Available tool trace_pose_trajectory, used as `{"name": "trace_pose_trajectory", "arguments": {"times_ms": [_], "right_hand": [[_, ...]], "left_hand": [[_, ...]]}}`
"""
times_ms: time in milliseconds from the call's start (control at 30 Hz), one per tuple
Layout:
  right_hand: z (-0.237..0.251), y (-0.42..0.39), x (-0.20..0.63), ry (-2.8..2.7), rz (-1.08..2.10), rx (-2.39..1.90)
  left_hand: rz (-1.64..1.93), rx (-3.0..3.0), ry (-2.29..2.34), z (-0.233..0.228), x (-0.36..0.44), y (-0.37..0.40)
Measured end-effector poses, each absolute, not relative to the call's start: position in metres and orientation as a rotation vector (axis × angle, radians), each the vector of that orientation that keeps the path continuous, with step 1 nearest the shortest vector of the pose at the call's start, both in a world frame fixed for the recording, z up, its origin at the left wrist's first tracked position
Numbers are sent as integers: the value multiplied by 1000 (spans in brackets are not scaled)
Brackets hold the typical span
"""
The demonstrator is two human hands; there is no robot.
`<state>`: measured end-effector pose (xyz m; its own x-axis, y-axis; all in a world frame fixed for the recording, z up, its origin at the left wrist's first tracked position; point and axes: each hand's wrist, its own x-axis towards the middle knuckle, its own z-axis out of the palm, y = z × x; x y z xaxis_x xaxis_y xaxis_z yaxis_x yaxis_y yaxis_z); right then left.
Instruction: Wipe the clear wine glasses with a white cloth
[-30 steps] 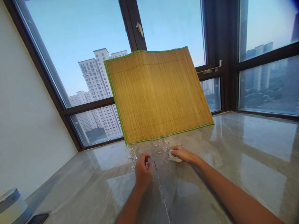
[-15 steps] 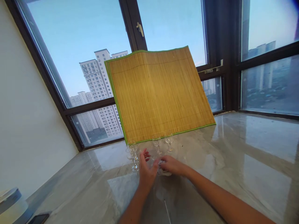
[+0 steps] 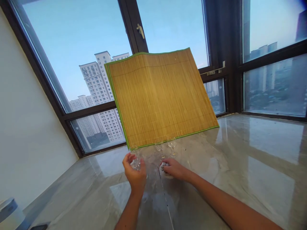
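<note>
My left hand [image 3: 134, 172] is closed around a small clear stemmed glass [image 3: 135, 162], at the left of a row of such glasses on the marble counter [image 3: 240, 159]. My right hand [image 3: 175, 169] rests on the counter, fingers bunched over a small white cloth [image 3: 163, 166]. Two more little glasses [image 3: 159, 149] [image 3: 172, 147] stand just beyond my right hand, at the foot of a bamboo mat [image 3: 160, 99] with green edging that leans upright against the window.
Dark-framed windows run behind and to the right, with a latch handle [image 3: 140, 31] up high. A white wall lies on the left. A white round container [image 3: 9, 214] sits at the bottom left corner beside a dark phone edge [image 3: 38, 226].
My left hand moved left and forward and closed on the leftmost glass. My right hand with the cloth drew back from the right-hand glasses toward the centre and stayed there.
</note>
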<state>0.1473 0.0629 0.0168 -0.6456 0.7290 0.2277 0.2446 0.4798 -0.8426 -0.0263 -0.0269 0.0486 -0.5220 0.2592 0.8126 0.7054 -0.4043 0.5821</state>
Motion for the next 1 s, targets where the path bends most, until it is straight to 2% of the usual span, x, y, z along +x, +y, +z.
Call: {"name": "trace_pose_trajectory", "arguments": {"times_ms": [433, 1000], "right_hand": [[11, 81, 155, -2152, 924, -867], [15, 82, 161, -2155, 910, -886]], "left_hand": [[-1866, -1163, -1623, 61, -65, -33], [-1317, -1497, -1623, 55, -76, -38]]}}
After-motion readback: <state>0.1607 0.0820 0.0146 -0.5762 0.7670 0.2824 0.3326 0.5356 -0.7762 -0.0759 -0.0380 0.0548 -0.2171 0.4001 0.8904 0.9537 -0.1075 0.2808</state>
